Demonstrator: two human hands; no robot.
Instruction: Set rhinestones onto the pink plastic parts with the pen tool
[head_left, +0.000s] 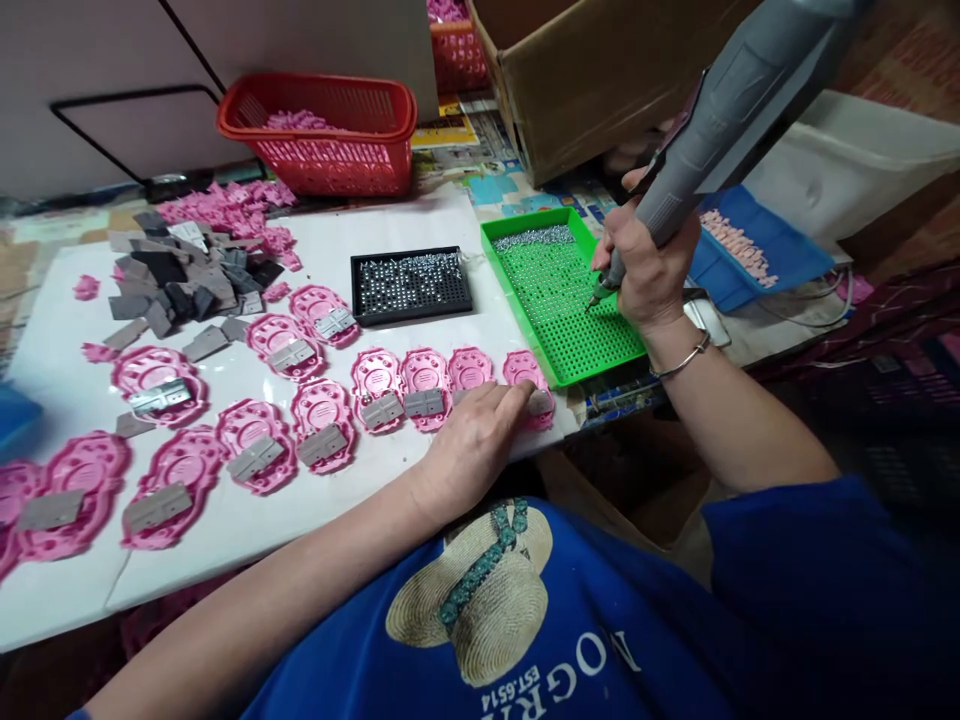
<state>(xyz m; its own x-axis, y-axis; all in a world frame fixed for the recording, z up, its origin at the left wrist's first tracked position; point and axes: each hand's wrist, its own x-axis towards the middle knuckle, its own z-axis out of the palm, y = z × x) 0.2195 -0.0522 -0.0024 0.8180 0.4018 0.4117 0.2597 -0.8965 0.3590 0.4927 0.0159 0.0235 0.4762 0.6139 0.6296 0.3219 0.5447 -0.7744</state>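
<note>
My right hand (652, 260) is wrapped round a grey electric screwdriver (720, 120), its tip over the green perforated tray (600, 345) of small screws. My left hand (480, 435) rests at the front edge of the white board, its fingers reaching to a pink plastic piece (525, 370) with a grey plate on it; whether they grip it is unclear. Leftward from there lie several more pink pieces (375, 375), most bearing a grey plate (424, 403). A black perforated tray (411, 318) with small screws sits behind them.
Grey plates (157, 270) are heaped at the back left beside small pink parts (225, 215). Behind stands a red basket (337, 170). A cardboard box (585, 90) is at the back, and a blue tray (791, 255) with pale parts lies at the right.
</note>
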